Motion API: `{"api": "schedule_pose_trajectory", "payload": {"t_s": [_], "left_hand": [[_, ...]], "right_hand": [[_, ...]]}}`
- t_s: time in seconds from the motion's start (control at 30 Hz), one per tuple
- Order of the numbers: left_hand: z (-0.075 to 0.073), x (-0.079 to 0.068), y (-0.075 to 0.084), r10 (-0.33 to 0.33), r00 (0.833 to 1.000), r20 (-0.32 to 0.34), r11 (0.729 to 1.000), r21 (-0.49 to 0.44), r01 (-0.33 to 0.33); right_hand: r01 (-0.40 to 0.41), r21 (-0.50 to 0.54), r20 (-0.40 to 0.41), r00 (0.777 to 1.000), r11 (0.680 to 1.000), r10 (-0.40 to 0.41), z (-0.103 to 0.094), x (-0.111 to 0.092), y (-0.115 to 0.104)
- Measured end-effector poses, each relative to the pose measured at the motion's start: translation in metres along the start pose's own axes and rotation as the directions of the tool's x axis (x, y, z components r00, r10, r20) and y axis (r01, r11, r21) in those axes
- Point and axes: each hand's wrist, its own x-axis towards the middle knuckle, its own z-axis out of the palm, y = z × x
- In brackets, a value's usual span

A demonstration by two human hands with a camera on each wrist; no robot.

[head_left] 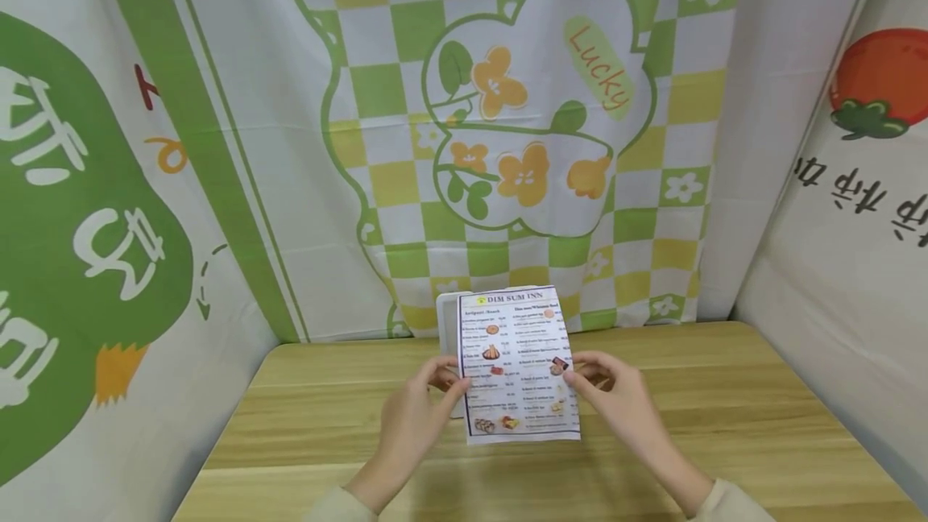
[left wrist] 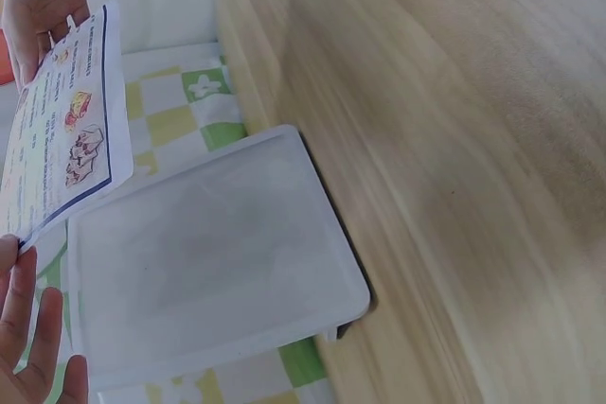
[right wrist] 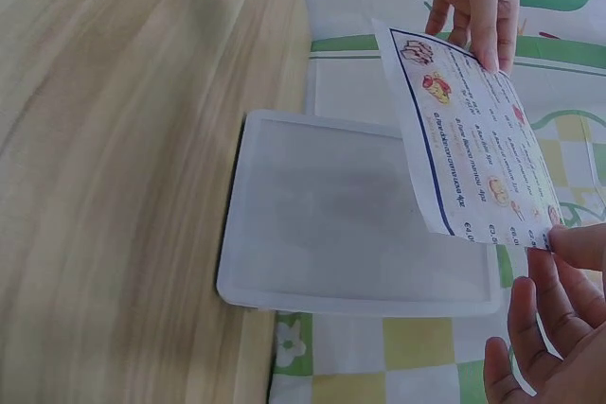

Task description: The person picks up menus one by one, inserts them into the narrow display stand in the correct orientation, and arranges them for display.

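Note:
A printed paper menu [head_left: 518, 365] headed "DIM SUM INN" is held up between both hands, facing the head camera. My left hand [head_left: 416, 413] pinches its left edge between thumb and fingers. At the opposite edge, my right hand [head_left: 623, 401] pinches the sheet the same way. Behind the menu stands a flat, pale board with a raised rim [left wrist: 222, 257], upright on the table near its back edge. In the right wrist view the sheet bows slightly and overlaps the board [right wrist: 331, 215], with a gap between them at the lower end.
The wood-grain table [head_left: 326, 417] runs up to a hanging cloth [head_left: 406, 208] with green and yellow checks and flowers. Printed fabric walls close in on both sides, a green-lettered one [head_left: 72, 224] at left and one with a tomato [head_left: 880, 83] at right.

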Motion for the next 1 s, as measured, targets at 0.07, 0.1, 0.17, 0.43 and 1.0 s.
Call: {"api": "schedule_pose_trajectory", "payload": {"t_s": [0.07, 0.1, 0.17, 0.43, 1.0], "left_hand": [[-0.002, 0.003, 0.002, -0.007, 1.0, -0.006, 1.0, -0.008, 0.007], [-0.004, 0.004, 0.002, -0.008, 1.0, -0.011, 1.0, -0.008, 0.008], [-0.005, 0.006, 0.003, -0.02, 1.0, -0.017, 1.0, -0.016, 0.019], [-0.011, 0.019, 0.004, -0.03, 0.997, -0.071, 0.999, -0.021, 0.028], [-0.014, 0.051, 0.008, 0.014, 0.984, -0.177, 1.0, -0.018, -0.018]], "right_hand": [[0.004, -0.005, 0.005, 1.0, 1.0, -0.004, 0.0, 0.005, -0.003], [0.005, -0.006, 0.007, 1.0, 1.0, -0.005, 0.0, 0.008, -0.004], [0.016, -0.014, 0.011, 1.0, 1.0, -0.016, 0.0, 0.013, -0.007], [0.046, -0.052, 0.019, 0.999, 0.998, -0.045, 0.003, 0.029, -0.017], [0.079, -0.046, -0.023, 0.997, 0.996, -0.08, 0.008, 0.059, -0.032]]}}
